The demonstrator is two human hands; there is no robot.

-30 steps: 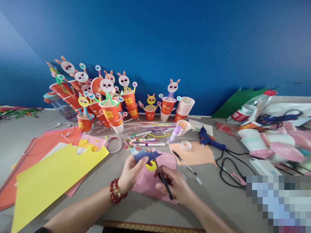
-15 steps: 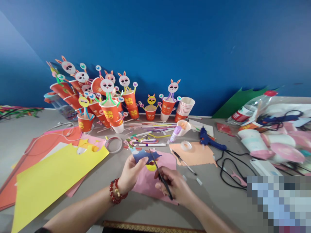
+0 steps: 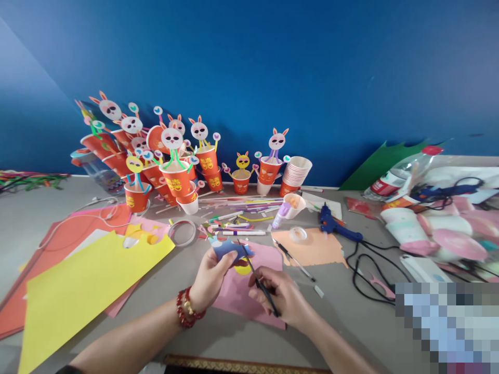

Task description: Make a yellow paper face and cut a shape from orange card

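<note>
A grey table (image 3: 187, 343) spreads under everything, with a large yellow sheet (image 3: 93, 280) lying on other coloured sheets at its left side. Smaller than that, a pink sheet (image 3: 234, 298) lies in front of the person, beneath both hands. Above its right part, the right hand (image 3: 278, 296) is curled round the handles of the scissors (image 3: 266, 294), fingers bent in close; the scissors slant away toward the left, and how far their blades stand apart is too fine to tell. The left hand (image 3: 212, 272) is closed to a narrow pinch, thumb on top, gripping the blue paper piece (image 3: 224, 249) by its near edge. That piece, jagged along its edges, is held up over the far left part of the pink sheet, and the blades cross its right end. On the left wrist sits a dark red beaded bracelet (image 3: 186, 308). Smallest, a yellow paper piece (image 3: 242, 269) shows just below the blue one, partly covered.
</note>
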